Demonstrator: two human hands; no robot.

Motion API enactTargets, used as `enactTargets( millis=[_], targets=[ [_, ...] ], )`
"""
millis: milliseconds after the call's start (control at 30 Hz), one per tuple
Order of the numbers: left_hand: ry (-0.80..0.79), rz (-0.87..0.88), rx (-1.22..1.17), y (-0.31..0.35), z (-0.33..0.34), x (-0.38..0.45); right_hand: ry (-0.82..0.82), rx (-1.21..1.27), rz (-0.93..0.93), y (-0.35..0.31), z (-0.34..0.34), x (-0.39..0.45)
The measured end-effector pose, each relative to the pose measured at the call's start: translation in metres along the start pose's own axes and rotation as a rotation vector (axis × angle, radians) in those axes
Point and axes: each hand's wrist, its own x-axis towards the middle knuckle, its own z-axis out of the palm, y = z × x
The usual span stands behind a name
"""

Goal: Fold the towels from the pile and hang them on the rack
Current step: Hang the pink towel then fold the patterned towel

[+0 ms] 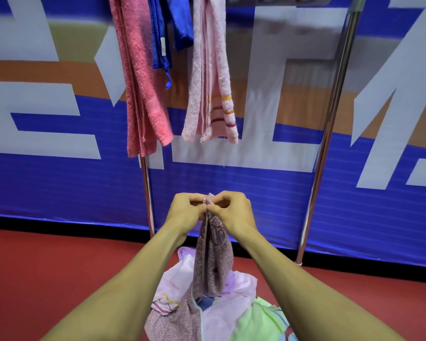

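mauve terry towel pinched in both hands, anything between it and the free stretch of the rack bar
Nothing visible blocks it. The mauve terry towel hangs from the left hand and right hand; the pale pink striped towel hangs above, with open space to its right before the chrome rack post.

Your 2 bare forearms reach forward from the bottom corners and converge at the centre. Your left hand (185,207) and right hand (231,209) meet knuckle to knuckle, raised in front of you, fingers curled inward and fingertips pinched together on the top edge of a mauve terry towel (213,257) that hangs between your wrists.
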Motion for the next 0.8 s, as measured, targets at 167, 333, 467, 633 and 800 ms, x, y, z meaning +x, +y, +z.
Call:
enactTargets(
  millis=[167,333,467,633,800],
  targets=[
    [-0.016,0.006,-0.039,0.006,-0.002,-0.003,-0.082,0.001,-0.044,-0.001,-0.002,-0.001],
    [0.035,0.014,0.041,0.001,-0.008,0.000,-0.092,0.019,0.000,0.000,-0.003,-0.001],
    [0.009,0.035,0.111,0.006,-0.008,0.002,-0.016,-0.104,0.076,0.013,-0.009,0.007],
    [-0.067,0.092,0.143,0.013,-0.006,-0.004,-0.188,-0.218,0.083,0.029,-0.015,0.016],
    [-0.003,0.088,0.191,0.009,-0.013,0.000,-0.232,-0.455,0.110,0.039,-0.024,0.017]
  ],
)
